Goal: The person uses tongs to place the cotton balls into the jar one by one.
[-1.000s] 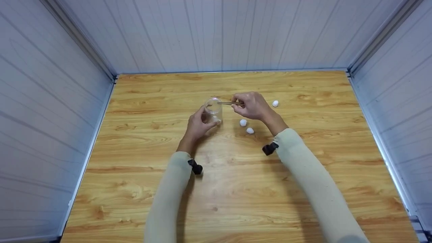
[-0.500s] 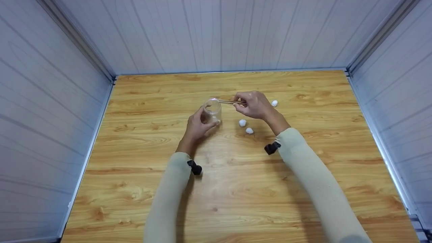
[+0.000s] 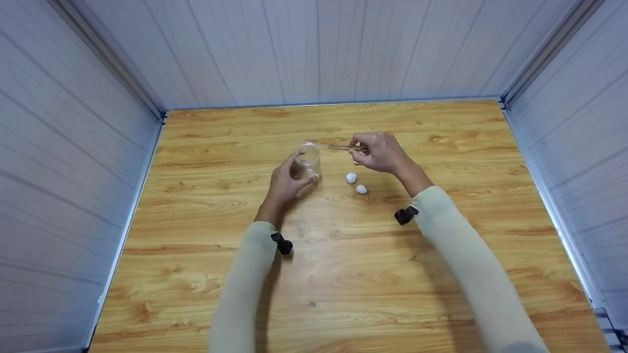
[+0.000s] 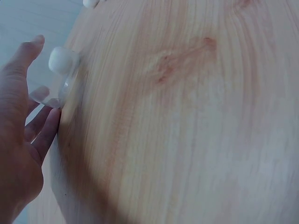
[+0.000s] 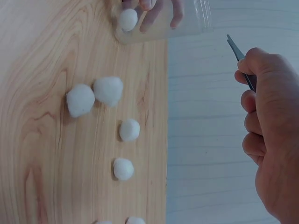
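My left hand (image 3: 287, 181) grips a clear jar (image 3: 315, 164), thumb and fingers around its side. The jar stands upright on the table with its mouth uncovered. Inside it, at the bottom, lies a white cotton ball (image 5: 128, 20), which the left wrist view also shows through the wall. To the right of the jar, my right hand (image 3: 380, 151) pinches metal tweezers (image 3: 339, 147). Their tips point toward the jar, close together, with nothing between them. Below the right hand lie two cotton balls, one (image 3: 351, 178) nearer the jar and another (image 3: 361, 189) nearer me.
More cotton balls (image 5: 129, 130) lie on the wooden table (image 3: 314, 274), several in the right wrist view; my right hand mostly covers those in the head view. Pale panel walls (image 3: 294, 54) enclose the table at the back and both sides.
My right hand has drawn back to the right with the tweezers, whose tips have gone from the jar's rim to a short way beside it. The left hand keeps its grip on the jar.
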